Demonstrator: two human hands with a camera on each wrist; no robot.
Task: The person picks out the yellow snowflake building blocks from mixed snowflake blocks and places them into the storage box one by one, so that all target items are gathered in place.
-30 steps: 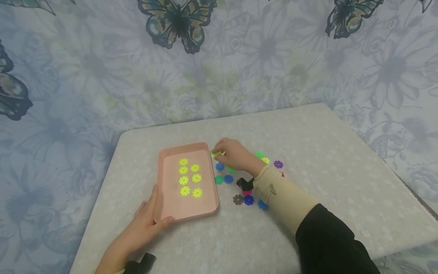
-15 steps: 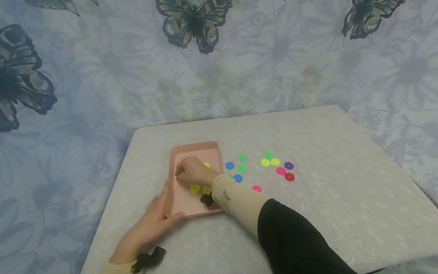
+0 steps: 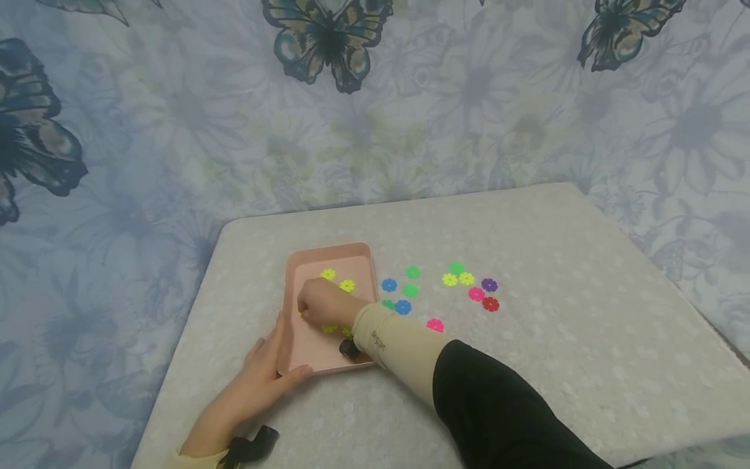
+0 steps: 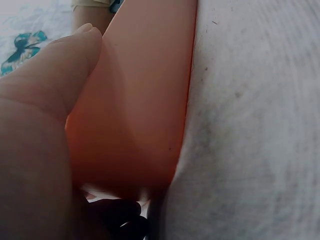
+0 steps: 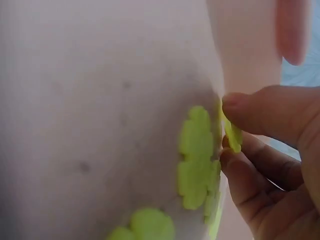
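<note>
My left hand point(image 3: 258, 378) holds the near left corner of a pink rectangular tray point(image 3: 313, 355). Its thumb point(image 4: 75, 60) lies along the near wall in the left wrist view, while the other fingers lie along the left side. Over the tray's left part, my right hand point(image 3: 328, 303) pinches a yellow flower-shaped disc point(image 5: 233, 136) between thumb and fingertips, low over the tray floor. More yellow snowflake discs point(image 3: 347, 285) lie flat in the tray; the right hand and sleeve hide some. One yellow disc point(image 5: 195, 157) sits right beside the pinched one in the right wrist view.
Right of the tray, blue point(image 3: 389, 284), green point(image 3: 413, 272), pink point(image 3: 435, 324), red point(image 3: 491, 304) and purple discs point(image 3: 489, 284) lie scattered with two yellow discs point(image 3: 458, 279) on the pale tablecloth point(image 3: 556, 260). A patterned wall point(image 3: 469, 130) stands behind the table.
My right hand has moved left from the loose discs to over the tray with a yellow disc, then shifted slightly within it. The left hand stays at the tray's corner.
</note>
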